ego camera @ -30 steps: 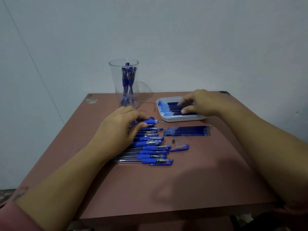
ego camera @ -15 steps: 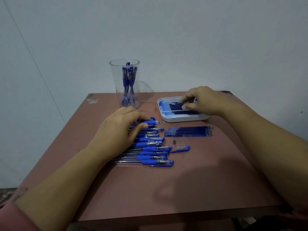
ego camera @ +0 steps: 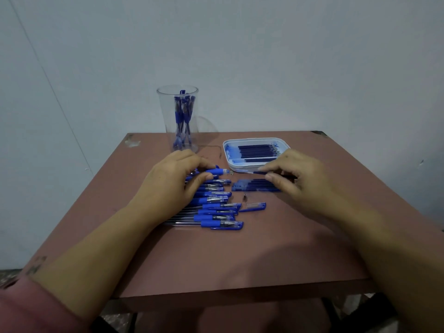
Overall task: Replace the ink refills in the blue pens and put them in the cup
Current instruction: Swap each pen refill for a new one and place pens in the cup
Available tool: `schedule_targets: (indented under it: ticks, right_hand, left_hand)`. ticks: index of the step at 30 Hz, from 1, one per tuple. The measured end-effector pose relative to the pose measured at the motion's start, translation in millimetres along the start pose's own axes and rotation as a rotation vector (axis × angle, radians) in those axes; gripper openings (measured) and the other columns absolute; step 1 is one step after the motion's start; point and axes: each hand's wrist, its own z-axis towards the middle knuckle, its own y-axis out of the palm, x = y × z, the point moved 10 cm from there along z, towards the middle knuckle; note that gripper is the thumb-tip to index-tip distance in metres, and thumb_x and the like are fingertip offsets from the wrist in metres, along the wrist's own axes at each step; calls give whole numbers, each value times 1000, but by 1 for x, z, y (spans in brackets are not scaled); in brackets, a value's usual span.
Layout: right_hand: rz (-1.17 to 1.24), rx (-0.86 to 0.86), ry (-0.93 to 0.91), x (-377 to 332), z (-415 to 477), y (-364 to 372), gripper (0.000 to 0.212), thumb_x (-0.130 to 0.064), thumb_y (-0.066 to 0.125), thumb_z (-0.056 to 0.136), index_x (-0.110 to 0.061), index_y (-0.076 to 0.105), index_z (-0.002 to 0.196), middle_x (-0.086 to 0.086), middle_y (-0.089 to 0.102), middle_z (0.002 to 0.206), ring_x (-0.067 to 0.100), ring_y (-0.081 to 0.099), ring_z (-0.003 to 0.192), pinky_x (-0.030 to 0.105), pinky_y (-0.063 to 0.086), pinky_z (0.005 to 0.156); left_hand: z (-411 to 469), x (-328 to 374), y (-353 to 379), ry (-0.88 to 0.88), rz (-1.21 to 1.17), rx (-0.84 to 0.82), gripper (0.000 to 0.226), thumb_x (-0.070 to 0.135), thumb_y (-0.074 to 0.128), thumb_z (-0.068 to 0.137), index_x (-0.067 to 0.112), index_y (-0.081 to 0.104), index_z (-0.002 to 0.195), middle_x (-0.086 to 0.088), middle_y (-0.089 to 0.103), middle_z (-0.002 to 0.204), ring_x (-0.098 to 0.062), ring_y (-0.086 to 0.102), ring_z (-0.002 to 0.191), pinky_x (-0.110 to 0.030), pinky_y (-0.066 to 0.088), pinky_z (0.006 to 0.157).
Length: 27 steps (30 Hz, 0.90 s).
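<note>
- L hand (ego camera: pixel 173 181): fingers curled round blue pen (ego camera: pixel 216 171), tip pointing right.
- R hand (ego camera: pixel 305 181): thumb + index pinch refill (ego camera: pixel 254 172), just before tray (ego camera: pixel 249 139) front edge, near pen tip.
- Cup (ego camera: pixel 165 111) w/ pens stands at table (ego camera: pixel 216 260) back edge.
- Pen row (ego camera: pixel 209 200) well apart from near edge.

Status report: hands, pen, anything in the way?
Left hand grips pen barrel. Right hand pinches one refill, pointed at barrel. Loose cap and tip lie nearer, off the line.

Left hand (ego camera: pixel 173 181) grips a pen (ego camera: pixel 217 171); right hand (ego camera: pixel 302 181) pinches a refill (ego camera: pixel 259 172) (both forearms outstretched).
</note>
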Motion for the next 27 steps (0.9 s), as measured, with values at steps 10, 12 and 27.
schedule_targets:
  ticks: [10, 12, 27]
  right_hand:
    - [133, -6, 61, 8, 0, 12, 18, -22, 65, 89, -28, 71, 105, -11, 63, 90, 10, 59, 81, 18, 44, 69]
    - [148, -16, 71, 9, 0, 14, 17, -23, 66, 89, -29, 71, 104, -11, 64, 89, 11, 59, 81, 17, 44, 69]
    - [-28, -13, -161, -19, 5, 27, 22, -26, 64, 90, -25, 71, 111, -6, 64, 89, 2, 55, 79, 20, 44, 71]
  left_hand:
    - [0, 3, 2, -24, -47, -7, 20, 27, 66, 91, 21, 71, 109, 9, 64, 93, -8, 56, 86, -22, 45, 80]
    - [0, 1, 2, -37, -71, -9, 20, 28, 66, 91, 21, 71, 109, 9, 64, 93, -7, 56, 85, -19, 44, 79]
    - [-1, 22, 9, 125, -8, -52, 26, 35, 60, 90, 18, 72, 105, 15, 57, 92, -5, 52, 86, -25, 46, 79]
